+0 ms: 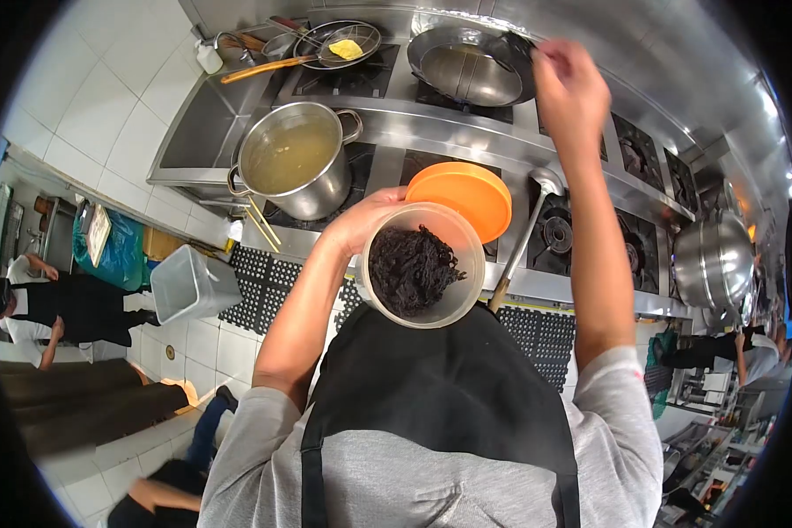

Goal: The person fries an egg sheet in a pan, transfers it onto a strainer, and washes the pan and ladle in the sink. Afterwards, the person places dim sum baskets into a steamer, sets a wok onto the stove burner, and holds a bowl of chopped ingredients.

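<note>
My left hand [361, 227] is closed round the rim and side of a clear plastic container [473, 286], tilted so its inside faces me. Dark, shredded stuff like seaweed [414, 271] lies in it. Just behind the container shows an orange lid [462, 198]; whether my left fingers also hold it is hidden. My right hand [576, 84] is raised at the right rim of a dark wok [471, 75] with clear liquid inside. Its fingers are pinched together beside a dark patch at the rim, and what they hold, if anything, I cannot make out.
A large steel pot [308, 180] of cloudy liquid stands on the left burner, with chopsticks [264, 224] beside it. A ladle [528, 233] lies across the stove front. At the back left, a strainer [330, 55] holds something yellow. Co-workers [79, 310] stand on both sides.
</note>
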Motion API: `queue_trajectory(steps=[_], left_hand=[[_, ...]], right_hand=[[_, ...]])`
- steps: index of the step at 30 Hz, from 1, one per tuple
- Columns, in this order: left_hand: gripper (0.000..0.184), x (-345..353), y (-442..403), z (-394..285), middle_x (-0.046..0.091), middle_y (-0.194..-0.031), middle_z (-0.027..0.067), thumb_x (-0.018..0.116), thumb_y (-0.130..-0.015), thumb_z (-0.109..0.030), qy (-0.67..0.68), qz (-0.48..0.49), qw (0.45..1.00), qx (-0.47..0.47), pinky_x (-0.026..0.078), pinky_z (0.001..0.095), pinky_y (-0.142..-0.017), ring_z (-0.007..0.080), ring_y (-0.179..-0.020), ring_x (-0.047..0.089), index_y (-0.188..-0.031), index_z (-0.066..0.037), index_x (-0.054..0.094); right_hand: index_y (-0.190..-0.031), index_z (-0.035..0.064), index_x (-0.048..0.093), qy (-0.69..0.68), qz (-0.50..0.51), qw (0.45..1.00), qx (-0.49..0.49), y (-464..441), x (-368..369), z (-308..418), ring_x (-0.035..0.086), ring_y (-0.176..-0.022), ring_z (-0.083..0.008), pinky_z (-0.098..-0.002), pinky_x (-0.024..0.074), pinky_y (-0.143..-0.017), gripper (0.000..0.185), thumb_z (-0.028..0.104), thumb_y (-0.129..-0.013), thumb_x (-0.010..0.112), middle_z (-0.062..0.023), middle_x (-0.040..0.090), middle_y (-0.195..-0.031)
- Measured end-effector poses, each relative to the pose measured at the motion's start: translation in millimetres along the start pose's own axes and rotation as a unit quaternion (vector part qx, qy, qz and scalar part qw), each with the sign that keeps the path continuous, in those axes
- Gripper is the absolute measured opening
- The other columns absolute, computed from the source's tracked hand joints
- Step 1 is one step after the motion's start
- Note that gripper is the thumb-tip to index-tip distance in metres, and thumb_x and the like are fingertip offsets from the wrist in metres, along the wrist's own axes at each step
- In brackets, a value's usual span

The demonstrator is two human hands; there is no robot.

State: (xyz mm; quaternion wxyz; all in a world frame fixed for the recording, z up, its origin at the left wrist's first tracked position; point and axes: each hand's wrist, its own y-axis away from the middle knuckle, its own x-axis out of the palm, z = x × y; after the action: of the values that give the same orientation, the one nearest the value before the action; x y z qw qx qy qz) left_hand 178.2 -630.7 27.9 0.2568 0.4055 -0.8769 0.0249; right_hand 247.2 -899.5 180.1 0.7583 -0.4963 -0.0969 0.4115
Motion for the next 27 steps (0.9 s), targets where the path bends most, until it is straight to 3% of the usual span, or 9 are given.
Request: queue_trajectory(steps=[2, 4, 7, 10, 11, 14, 17, 22, 27], left_hand=[[0.040, 3, 5, 1, 0.070, -0.115, 0.0036, 0.068, -0.096, -0.018, -0.006, -0.004, 1.000, -0.014, 0.055, 0.0252, -0.086, 0.0074, -0.098, 0.066, -0.130, 0.002, 0.062], [0.040, -3, 3, -3, 0.070, -0.115, 0.0040, 0.068, -0.095, -0.017, -0.011, -0.004, 1.000, -0.026, 0.056, 0.0252, -0.086, 0.0074, -0.098, 0.066, -0.130, 0.002, 0.062], [0.042, -15, 7, 3, 0.070, -0.116, 0.0052, 0.069, -0.095, -0.018, -0.001, -0.011, 1.000, -0.003, 0.056, 0.0257, -0.086, 0.0083, -0.098, 0.067, -0.130, 0.003, 0.062], [0.042, -22, 15, 1, 0.070, -0.117, 0.0059, 0.070, -0.094, -0.018, 0.026, -0.024, 0.999, 0.019, 0.055, 0.0266, -0.087, 0.0097, -0.099, 0.067, -0.129, 0.003, 0.062], [0.042, -25, 15, 0, 0.070, -0.117, 0.0057, 0.070, -0.093, -0.017, 0.010, -0.004, 0.999, 0.032, 0.055, 0.0273, -0.088, 0.0105, -0.100, 0.066, -0.130, 0.003, 0.062], [0.042, -25, 5, -2, 0.070, -0.117, 0.0052, 0.070, -0.092, -0.016, -0.005, 0.011, 1.000, 0.008, 0.054, 0.0274, -0.088, 0.0103, -0.100, 0.066, -0.129, 0.003, 0.063], [0.039, -24, -7, -4, 0.069, -0.116, 0.0034, 0.068, -0.097, -0.021, -0.024, 0.020, 0.999, -0.016, 0.053, 0.0270, -0.088, 0.0098, -0.099, 0.065, -0.129, 0.001, 0.062], [0.036, -1, -21, -21, 0.067, -0.118, 0.0014, 0.062, -0.103, -0.026, -0.017, 0.072, 0.997, -0.039, 0.051, 0.0258, -0.091, 0.0073, -0.103, 0.063, -0.132, -0.005, 0.061], [0.037, -2, -45, -15, 0.066, -0.122, 0.0008, 0.059, -0.104, -0.030, -0.107, 0.098, 0.987, -0.073, 0.048, 0.0284, -0.097, 0.0086, -0.109, 0.061, -0.132, -0.006, 0.062]], right_hand=[[-0.109, 0.0075, 0.074, 0.186, 0.151, 0.971, 0.019, -18, 23, -49, 0.068, -0.094, -0.0393, -0.0402, 0.0540, -0.084, 0.031, 0.030, -0.088, 0.070, -0.0194, 0.073, -0.102], [-0.114, 0.0068, 0.073, 0.230, 0.214, 0.949, -0.005, -9, 32, -66, 0.070, -0.096, -0.0311, -0.0376, 0.0537, -0.083, 0.039, 0.038, -0.091, 0.070, -0.0173, 0.072, -0.108], [-0.129, 0.0104, 0.069, -0.016, 0.385, 0.900, 0.203, 22, 7, -18, 0.069, -0.100, -0.0220, -0.0343, 0.0534, -0.082, 0.047, 0.045, -0.098, 0.063, -0.0125, 0.073, -0.111], [-0.138, 0.0017, 0.059, -0.190, 0.438, 0.831, 0.284, 76, -25, 23, 0.062, -0.114, -0.0167, -0.0314, 0.0497, -0.094, 0.055, 0.044, -0.104, 0.054, -0.0078, 0.067, -0.127], [-0.140, -0.0001, 0.055, -0.199, 0.434, 0.839, 0.261, 93, -30, 29, 0.059, -0.117, -0.0148, -0.0318, 0.0471, -0.102, 0.050, 0.032, -0.102, 0.062, -0.0068, 0.065, -0.130], [-0.137, -0.0004, 0.056, -0.262, 0.387, 0.839, 0.279, 138, -29, 27, 0.061, -0.103, -0.0105, -0.0276, 0.0503, -0.093, 0.046, 0.015, -0.096, 0.071, -0.0050, 0.067, -0.117], [-0.136, -0.0006, 0.056, -0.181, 0.358, 0.865, 0.302, 145, -41, 32, 0.060, -0.103, -0.0096, -0.0275, 0.0503, -0.093, 0.045, 0.009, -0.094, 0.071, -0.0041, 0.067, -0.117], [-0.136, -0.0015, 0.055, -0.206, 0.159, 0.904, 0.339, 148, -75, 11, 0.063, -0.107, -0.0118, -0.0275, 0.0489, -0.098, 0.043, 0.004, -0.095, 0.066, -0.0070, 0.068, -0.121], [-0.135, -0.0027, 0.055, -0.452, 0.080, 0.728, 0.510, 142, -131, 16, 0.068, -0.112, -0.0202, -0.0338, 0.0539, -0.100, 0.043, 0.011, -0.096, 0.065, -0.0119, 0.069, -0.123]])
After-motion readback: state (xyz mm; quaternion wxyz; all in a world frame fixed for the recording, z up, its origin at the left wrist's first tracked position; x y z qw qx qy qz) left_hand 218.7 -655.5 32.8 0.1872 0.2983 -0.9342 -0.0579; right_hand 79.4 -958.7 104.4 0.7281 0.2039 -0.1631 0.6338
